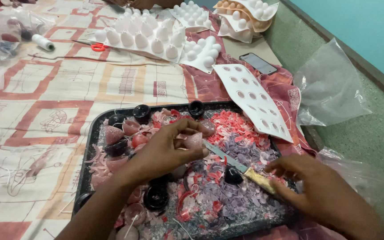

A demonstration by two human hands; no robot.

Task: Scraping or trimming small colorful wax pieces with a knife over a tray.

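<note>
I have my left hand [167,149] closed around a pink candle [194,140], lifted over the black tray [86,151] so the shavings [236,133] drop into it. My right hand [316,189] grips a knife [238,165] by its pale handle, blade aimed at the candle. White moulds [252,100] sit beyond the tray on the patterned cloth [45,115], out of the mess.

The left hand [167,149] reaches in from the lower left, forearm angled up, fingers curled and pinched closed at the tips. The right hand [321,193] enters from the lower right, knuckles up, fingers closed in a grip.
</note>
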